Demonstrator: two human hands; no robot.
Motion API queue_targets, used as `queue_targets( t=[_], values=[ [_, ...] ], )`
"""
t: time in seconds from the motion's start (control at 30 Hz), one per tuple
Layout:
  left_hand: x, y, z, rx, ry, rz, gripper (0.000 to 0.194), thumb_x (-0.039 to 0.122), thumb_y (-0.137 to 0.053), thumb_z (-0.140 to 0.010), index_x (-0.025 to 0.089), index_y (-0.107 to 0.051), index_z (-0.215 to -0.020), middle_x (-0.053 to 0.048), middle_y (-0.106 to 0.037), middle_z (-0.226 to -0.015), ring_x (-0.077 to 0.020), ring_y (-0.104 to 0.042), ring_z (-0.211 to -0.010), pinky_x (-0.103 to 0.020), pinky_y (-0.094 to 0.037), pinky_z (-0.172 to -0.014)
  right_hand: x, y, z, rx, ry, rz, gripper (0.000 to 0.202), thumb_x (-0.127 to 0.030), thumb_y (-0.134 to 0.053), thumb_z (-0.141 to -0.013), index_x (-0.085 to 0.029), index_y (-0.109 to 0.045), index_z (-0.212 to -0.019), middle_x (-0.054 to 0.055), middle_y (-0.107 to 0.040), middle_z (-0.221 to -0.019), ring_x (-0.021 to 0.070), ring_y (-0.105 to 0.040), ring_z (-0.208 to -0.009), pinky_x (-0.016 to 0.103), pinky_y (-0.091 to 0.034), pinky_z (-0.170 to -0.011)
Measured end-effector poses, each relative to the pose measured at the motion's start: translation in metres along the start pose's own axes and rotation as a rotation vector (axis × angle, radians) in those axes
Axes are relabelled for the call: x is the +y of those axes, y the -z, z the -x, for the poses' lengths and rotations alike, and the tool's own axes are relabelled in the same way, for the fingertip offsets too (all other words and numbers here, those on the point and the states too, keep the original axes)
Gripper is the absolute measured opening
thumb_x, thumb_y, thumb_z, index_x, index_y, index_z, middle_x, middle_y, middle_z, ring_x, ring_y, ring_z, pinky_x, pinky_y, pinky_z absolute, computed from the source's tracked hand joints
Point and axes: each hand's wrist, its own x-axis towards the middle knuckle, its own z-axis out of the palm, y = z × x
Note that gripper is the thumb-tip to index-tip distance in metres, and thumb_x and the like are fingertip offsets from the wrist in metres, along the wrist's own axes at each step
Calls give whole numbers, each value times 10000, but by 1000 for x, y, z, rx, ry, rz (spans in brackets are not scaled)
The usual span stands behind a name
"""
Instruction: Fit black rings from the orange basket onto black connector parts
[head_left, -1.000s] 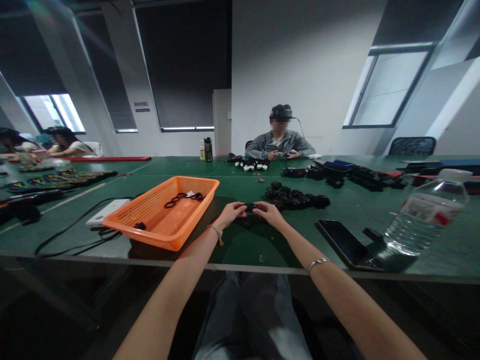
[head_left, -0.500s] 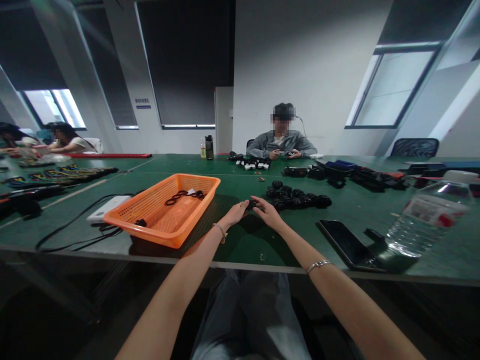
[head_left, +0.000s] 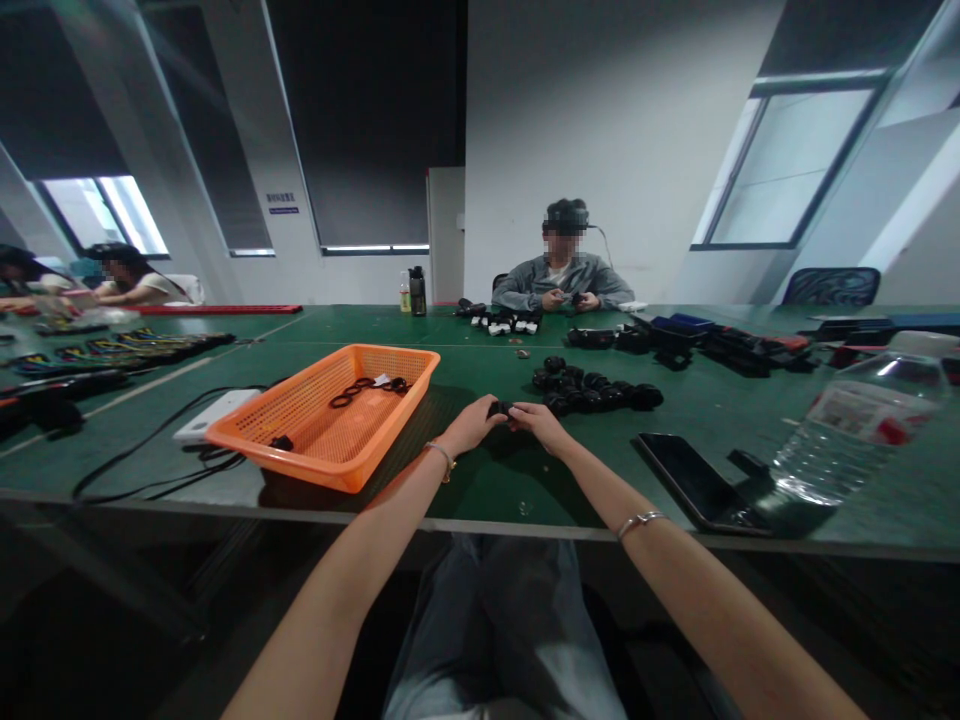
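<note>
Between my two hands, just above the green table, is a small black part; its exact kind is too small to make out. My left hand pinches it from the left. From the other side the fingers of my right hand are closed on it. Beyond my right hand lies a pile of round black parts, which look like coiled cables. To the left of my hands stands an orange basket with a black cable and a small black piece inside.
A phone and a water bottle are on the right. Left of the basket sits a white power strip with a black cord. Across the green table a person handles a small dark item, near white and black parts.
My right hand has turned slightly, its fingers drawing together lower on the black part. My left hand still grips it. The person opposite has shifted their hands a little.
</note>
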Motion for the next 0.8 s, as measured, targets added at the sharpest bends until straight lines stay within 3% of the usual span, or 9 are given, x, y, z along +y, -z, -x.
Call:
queue_targets(
  t=[0.17, 0.3, 0.4, 0.53, 0.63, 0.8],
  values=[
    [-6, -1, -2, 22, -6, 57, 162, 262, -528, -748, 167, -525, -879, -40, -567, -869, -172, -525, -836, -271, -393, -777, 1, -1, -1, -14, -6, -49, 263, -360, -620, -613, -148, -621, -769, 32, -625, -716, 124, -565, -600, 295, -479, -657],
    [-12, -5, -6, 71, 206, 316, 305, 358, -349, -843, 133, -547, -787, -12, -533, -655, -125, -495, -634, -234, -396, -628, -1, -4, -1, 41, 208, 170, 317, -205, -576, -632, -188, -574, -949, 36, -620, -917, 149, -586, -790, 326, -455, -797],
    [-12, -8, -9, 25, 327, 512, 403, 404, -312, -851, 106, -557, -731, 11, -471, -536, -90, -420, -513, -206, -350, -521, -2, -6, 1, 54, 341, 326, 361, -156, -533, -655, -196, -542, -1014, 51, -589, -1005, 157, -573, -862, 333, -439, -833],
    [-10, -6, -10, -47, 298, 624, 297, 368, -406, -820, 116, -535, -730, 39, -439, -531, -62, -364, -476, -186, -301, -480, -3, -8, 3, 67, 440, 492, 359, -154, -499, -698, -205, -525, -1052, 66, -570, -1021, 171, -549, -913, 338, -446, -813],
    [-11, -5, -9, -84, 293, 568, 262, 333, -402, -818, 126, -500, -690, 52, -404, -526, -58, -338, -458, -191, -281, -468, -5, -7, 4, 60, 477, 591, 329, -155, -504, -706, -200, -541, -1031, 69, -580, -972, 181, -546, -907, 348, -435, -821],
    [-10, -3, -4, -76, 185, 393, 205, 305, -374, -826, 142, -495, -794, 44, -429, -573, -83, -393, -507, -203, -318, -506, -8, -7, 7, 93, 427, 606, 253, -204, -517, -713, -193, -581, -957, 61, -614, -855, 188, -566, -813, 347, -432, -787]
  ],
)
